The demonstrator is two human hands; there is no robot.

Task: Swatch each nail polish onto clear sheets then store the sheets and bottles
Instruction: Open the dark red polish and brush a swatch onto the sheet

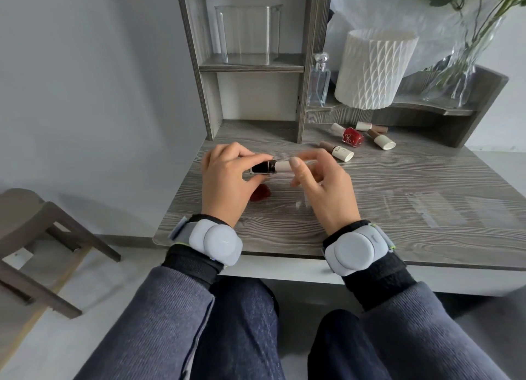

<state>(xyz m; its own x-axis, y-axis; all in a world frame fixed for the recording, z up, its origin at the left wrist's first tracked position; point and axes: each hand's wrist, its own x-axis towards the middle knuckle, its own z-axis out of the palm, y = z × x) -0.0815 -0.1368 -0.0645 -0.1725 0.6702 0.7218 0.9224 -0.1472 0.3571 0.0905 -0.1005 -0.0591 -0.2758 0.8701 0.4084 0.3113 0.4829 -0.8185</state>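
Left hand (225, 186) grips the dark nail polish bottle (263, 167), fingers curled over the glass body and thumb beneath it. The bottle lies horizontal, raised above the table (284, 237), between the two hands. Right hand (318, 186) pinches the cream cap (282, 165) on the bottle's neck, thumb on top; its remaining fingers are blurred.

Directly below the left hand, a red swatch (260, 193) sits on a clear sheet (299, 204) that lies flat on the table. Further clear sheets (427, 206) lie flat to the right of the right hand.

Beyond the right hand, four bottles lie on their sides:
- one red bottle (353, 137);
- three brown bottles (337, 149) with cream caps, the nearest just beyond the right-hand fingers.

Beyond the left hand, a shelf unit holds a clear container (247, 34). Beyond the right hand, a raised ledge carries a perfume bottle (318, 81), a white ribbed vase (373, 69) and a glass vase (461, 66) with green stems. A stool (37, 231) stands on the floor, well left of the left hand.
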